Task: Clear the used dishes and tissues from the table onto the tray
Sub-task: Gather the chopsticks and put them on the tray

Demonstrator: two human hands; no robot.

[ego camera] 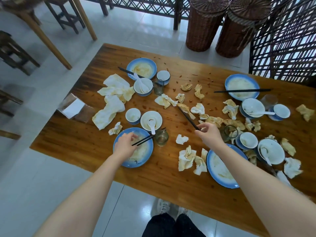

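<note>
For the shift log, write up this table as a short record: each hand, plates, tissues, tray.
left hand: holds chopsticks over the near-left plate
right hand: pinches the end of a second pair of chopsticks
other plates: near right, far left, far right, all on the table
tissues: crumpled, scattered across the table
tray: not in view
</note>
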